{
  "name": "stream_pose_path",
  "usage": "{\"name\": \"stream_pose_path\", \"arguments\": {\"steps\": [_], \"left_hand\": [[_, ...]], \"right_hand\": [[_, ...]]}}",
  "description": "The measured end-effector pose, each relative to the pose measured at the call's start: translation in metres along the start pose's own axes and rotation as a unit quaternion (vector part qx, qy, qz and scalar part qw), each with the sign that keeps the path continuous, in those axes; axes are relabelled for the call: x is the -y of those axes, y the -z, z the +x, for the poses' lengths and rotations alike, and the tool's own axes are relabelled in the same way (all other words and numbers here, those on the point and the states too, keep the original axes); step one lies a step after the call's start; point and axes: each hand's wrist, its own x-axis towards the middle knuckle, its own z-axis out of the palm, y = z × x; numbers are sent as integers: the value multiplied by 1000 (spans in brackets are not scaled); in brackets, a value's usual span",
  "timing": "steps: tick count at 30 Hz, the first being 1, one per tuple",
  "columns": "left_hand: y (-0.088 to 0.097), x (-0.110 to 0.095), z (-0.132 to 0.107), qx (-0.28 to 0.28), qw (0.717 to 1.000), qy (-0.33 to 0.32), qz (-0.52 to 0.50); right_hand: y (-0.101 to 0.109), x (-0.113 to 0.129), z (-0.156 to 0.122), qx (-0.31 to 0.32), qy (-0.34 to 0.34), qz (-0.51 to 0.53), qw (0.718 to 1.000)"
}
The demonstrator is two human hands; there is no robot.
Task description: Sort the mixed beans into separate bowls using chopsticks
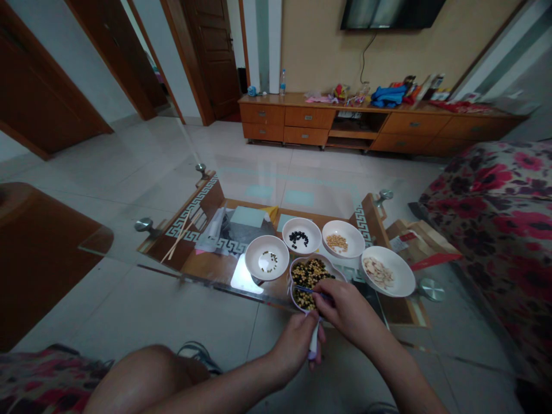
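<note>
My left hand [295, 339] is closed around the pale purple handle [313, 345] of a scalloped dish [340, 273]. Dark and yellow mixed beans [310, 275] fill this dish at the near edge of the glass table. Over it, my right hand [345, 302] pinches a thin dark blue tool [304, 288], which looks like tweezers, its tip low over the beans. White bowls stand around: one with a few greenish beans [269, 261], one with black beans [298, 238], one with yellow beans [337, 242], and one with pale flat pieces [379, 272].
The glass table [207, 282] has metal knobs and a wooden shelf beneath. Chopsticks [176, 241] lie at the left. A paper bag [425, 241] stands right, beside a floral-covered seat [495, 218]. A long wooden cabinet [306, 118] lines the far wall.
</note>
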Motion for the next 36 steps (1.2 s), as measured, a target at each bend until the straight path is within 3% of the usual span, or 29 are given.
{"name": "stream_pose_path", "arguments": {"steps": [12, 23, 36], "left_hand": [[-1, -5, -2, 1, 1000, 4, 13], [-1, -3, -1, 2, 1000, 5, 9], [-1, -2, -2, 0, 1000, 3, 5]], "right_hand": [[-1, 22, 18, -151, 51, 29, 987], [-3, 26, 24, -151, 55, 33, 986], [10, 1, 7, -146, 20, 7, 989]]}}
